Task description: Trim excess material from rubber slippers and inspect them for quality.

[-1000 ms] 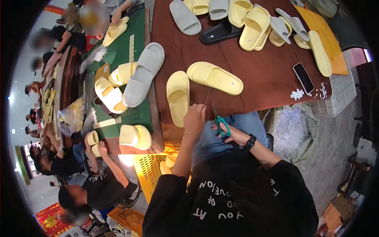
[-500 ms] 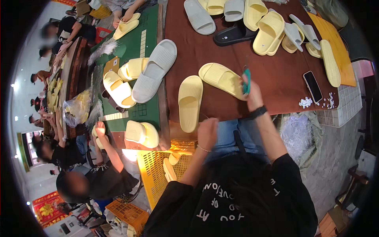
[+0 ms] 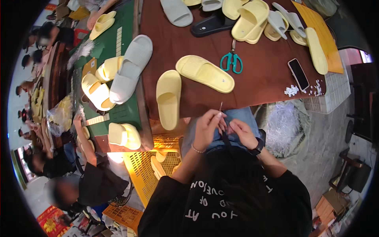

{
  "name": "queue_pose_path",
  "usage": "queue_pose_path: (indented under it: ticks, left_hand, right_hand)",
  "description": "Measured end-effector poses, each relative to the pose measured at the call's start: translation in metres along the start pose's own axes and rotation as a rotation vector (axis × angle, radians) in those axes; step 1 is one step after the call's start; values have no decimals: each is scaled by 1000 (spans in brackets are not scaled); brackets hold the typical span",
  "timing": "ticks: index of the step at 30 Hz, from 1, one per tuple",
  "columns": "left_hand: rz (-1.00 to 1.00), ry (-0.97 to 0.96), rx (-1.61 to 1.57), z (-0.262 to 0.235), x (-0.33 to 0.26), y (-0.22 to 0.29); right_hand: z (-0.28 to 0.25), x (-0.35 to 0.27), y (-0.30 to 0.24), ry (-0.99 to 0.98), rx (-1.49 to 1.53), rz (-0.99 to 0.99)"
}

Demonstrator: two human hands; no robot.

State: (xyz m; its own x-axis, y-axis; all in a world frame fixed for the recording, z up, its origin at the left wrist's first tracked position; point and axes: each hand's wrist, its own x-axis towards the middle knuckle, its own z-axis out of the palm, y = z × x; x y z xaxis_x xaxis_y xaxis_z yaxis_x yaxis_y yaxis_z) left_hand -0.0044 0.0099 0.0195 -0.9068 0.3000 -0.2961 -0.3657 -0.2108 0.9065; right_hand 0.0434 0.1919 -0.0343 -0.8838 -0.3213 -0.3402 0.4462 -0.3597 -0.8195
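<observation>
The left hand [image 3: 208, 126] has its grip pinched on a thin needle [image 3: 221, 105], tip upward, above the lap. Just beside it, the right hand [image 3: 243, 133] has bent fingers; whether its grip holds anything, I cannot tell. On the brown tabletop [image 3: 260, 85] ahead lie yellow slippers [image 3: 205, 74] and green scissors [image 3: 233, 54].

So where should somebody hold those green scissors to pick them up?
Probably by the teal handles, coming from the near edge of the brown table: both loops face that way, while the blades point away toward the stacked yellow slippers.
</observation>
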Motion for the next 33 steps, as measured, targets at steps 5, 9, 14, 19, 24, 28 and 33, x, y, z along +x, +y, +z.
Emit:
queue_pose_path:
  ticks: [5, 9, 14, 19, 24, 28, 33]
  left_hand:
    - [203, 437, 456, -15, 49, -29]
    - [562, 510, 956, -4, 98, -40]
    - [647, 485, 1237, 6, 111, -45]
    - [603, 399, 1381, -22, 94, -40]
    - [593, 254, 1373, -50, 80, -42]
    - [596, 200, 1270, -60, 76, -42]
    - [597, 226, 1168, -69, 74, -53]
  right_hand:
    - [-149, -27, 49, 848, -134, -172]
    - [-330, -121, 101, 1689, -688, 801]
    - [-252, -65, 83, 1498, -820, -388]
    - [-60, 45, -35, 663, -976, -639]
    - [-25, 126, -46, 264, -1124, -753]
    - [-39, 145, -33, 145, -1157, -724]
    - [-34, 141, -29, 148, -1164, -641]
